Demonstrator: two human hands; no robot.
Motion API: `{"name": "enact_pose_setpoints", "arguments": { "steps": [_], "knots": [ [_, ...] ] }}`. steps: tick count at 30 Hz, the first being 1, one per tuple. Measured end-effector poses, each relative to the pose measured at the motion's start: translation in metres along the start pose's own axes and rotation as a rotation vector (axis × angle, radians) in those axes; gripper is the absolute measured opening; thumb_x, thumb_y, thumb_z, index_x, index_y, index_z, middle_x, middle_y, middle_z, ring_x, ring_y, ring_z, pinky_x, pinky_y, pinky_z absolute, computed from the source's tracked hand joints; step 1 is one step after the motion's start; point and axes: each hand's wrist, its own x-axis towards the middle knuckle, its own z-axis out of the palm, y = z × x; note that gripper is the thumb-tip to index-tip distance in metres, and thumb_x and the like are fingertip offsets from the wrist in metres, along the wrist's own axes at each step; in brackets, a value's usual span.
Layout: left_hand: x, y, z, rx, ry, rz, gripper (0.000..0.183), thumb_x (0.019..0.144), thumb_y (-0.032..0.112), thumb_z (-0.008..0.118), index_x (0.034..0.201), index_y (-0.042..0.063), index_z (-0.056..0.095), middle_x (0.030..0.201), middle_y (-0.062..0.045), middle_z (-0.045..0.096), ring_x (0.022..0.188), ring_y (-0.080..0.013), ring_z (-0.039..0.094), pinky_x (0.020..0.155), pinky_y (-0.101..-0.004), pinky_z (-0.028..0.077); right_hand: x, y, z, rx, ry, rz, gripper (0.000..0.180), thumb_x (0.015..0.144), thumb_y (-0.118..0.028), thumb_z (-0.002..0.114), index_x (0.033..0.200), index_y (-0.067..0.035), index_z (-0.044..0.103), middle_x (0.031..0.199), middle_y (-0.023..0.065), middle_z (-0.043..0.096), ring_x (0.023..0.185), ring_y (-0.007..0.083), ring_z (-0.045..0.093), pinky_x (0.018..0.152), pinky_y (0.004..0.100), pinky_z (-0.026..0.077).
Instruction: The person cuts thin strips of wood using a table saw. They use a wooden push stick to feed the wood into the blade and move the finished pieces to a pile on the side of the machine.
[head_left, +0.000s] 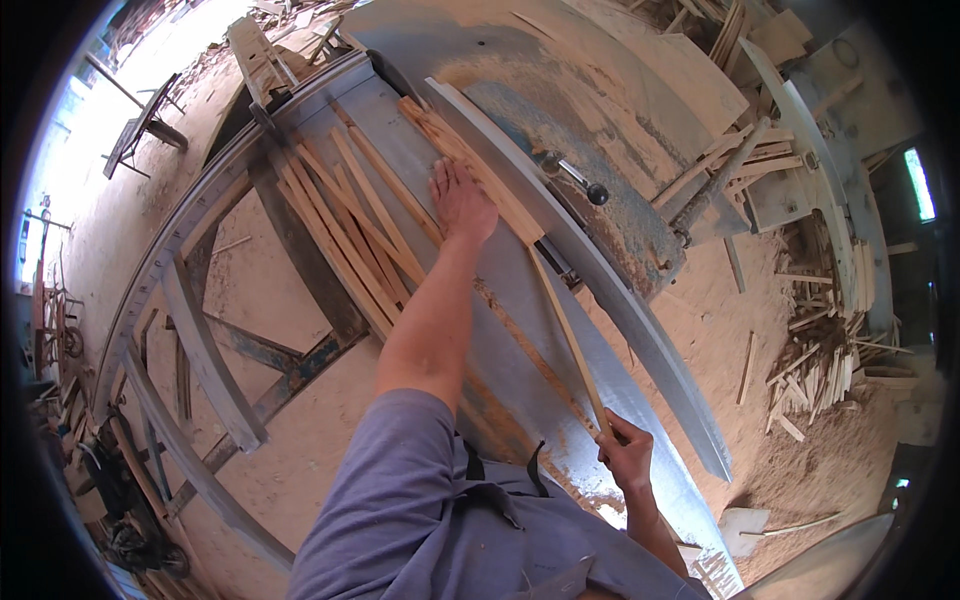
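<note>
My left hand (461, 202) lies flat on a pale wooden board (514, 214), fingers pointing away from me. The board rests along the long metal fence (637, 315) of what looks like a table saw. Down at the near right, my right hand (628, 450) grips the end of a thin wooden strip (566, 330). That strip's far end meets the near end of the board. Beneath both is the grey metal saw table (499, 262). Several loose wooden strips (349, 225) lie left of my left hand, partly hidden by my forearm. I cannot make out a blade.
Beyond the fence, a lever with a black knob (598, 193) rises from a sawdust-covered housing (622, 217). A curved-looking metal frame with a scale (161, 251) extends left. Offcuts (817, 382) are heaped on the dusty floor (705, 360) at right.
</note>
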Motion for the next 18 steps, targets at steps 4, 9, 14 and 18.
{"name": "enact_pose_setpoints", "arguments": {
  "steps": [4, 9, 14, 18],
  "knots": [
    [-0.012, 0.001, -0.004, 0.018, -0.047, 0.043, 0.064, 0.104, 0.024, 0.045, 0.157, -0.005, 0.025, 0.167, -0.02, 0.025, 0.158, -0.0317, 0.013, 0.129, -0.0435, 0.008, 0.006, -0.014, 0.006, -0.024, -0.006, -0.038, 0.051, 0.082, 0.005, 0.067, 0.134, 0.004, 0.065, 0.073, 0.007, 0.067, 0.051, 0.0092, 0.057, 0.044, 0.024, 0.042],
    [-0.024, 0.003, 0.0, 0.005, -0.049, 0.065, 0.065, 0.103, 0.023, 0.047, 0.157, -0.006, 0.025, 0.167, -0.021, 0.025, 0.158, -0.032, 0.013, 0.129, -0.0423, 0.01, 0.012, -0.037, 0.017, -0.043, -0.02, -0.014, 0.049, 0.084, 0.004, 0.068, 0.133, 0.001, 0.067, 0.075, 0.0055, 0.067, 0.056, 0.009, 0.058, 0.052, 0.0255, 0.047],
    [-0.013, -0.001, 0.005, -0.016, -0.011, 0.045, 0.066, 0.101, 0.02, 0.049, 0.157, -0.005, 0.025, 0.167, -0.021, 0.024, 0.158, -0.0321, 0.014, 0.129, -0.0415, 0.01, 0.021, -0.041, 0.028, -0.005, -0.016, -0.058, 0.048, 0.085, 0.005, 0.066, 0.134, 0.004, 0.065, 0.073, 0.0088, 0.068, 0.049, 0.0091, 0.056, 0.041, 0.024, 0.039],
    [-0.003, -0.002, 0.003, -0.034, -0.017, 0.032, 0.066, 0.101, 0.019, 0.05, 0.157, -0.006, 0.025, 0.167, -0.021, 0.025, 0.158, -0.0323, 0.016, 0.129, -0.0423, 0.012, 0.025, -0.051, 0.033, -0.008, -0.017, -0.034, 0.048, 0.085, 0.005, 0.067, 0.133, 0.003, 0.066, 0.073, 0.0066, 0.067, 0.053, 0.0089, 0.056, 0.048, 0.0247, 0.044]
  ]
}}
